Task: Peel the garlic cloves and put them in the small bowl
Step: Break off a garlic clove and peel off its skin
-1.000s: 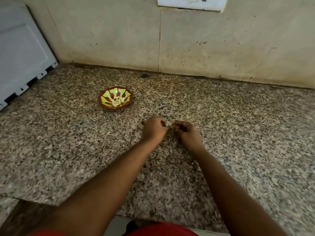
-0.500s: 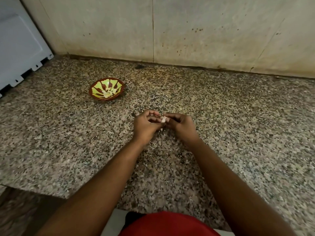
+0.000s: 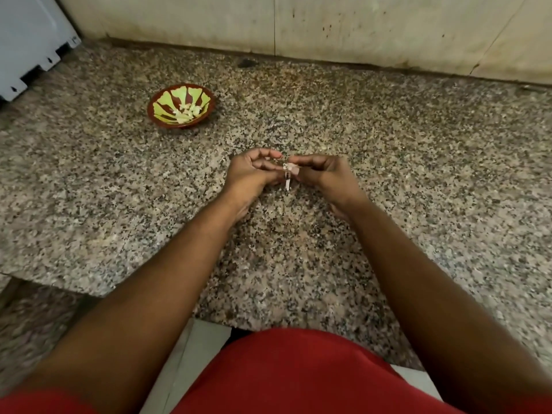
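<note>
Your left hand (image 3: 249,171) and right hand (image 3: 324,174) both pinch clove (image 3: 289,167), peel strip (image 3: 287,182) dangling; bowl (image 3: 181,105) beyond-left on counter (image 3: 388,174)

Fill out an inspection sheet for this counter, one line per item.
Surface: speckled granite counter, dark spot near the wall.
Job's things: garlic clove pinched between both hands, a strip of skin hanging; small bowl back left, pale pieces inside.
Clutter: nothing seen.
Grippers: left hand and right hand both grip the clove.
Cables: nothing seen.
Surroundings: stained tiled wall; white appliance at left.
</note>
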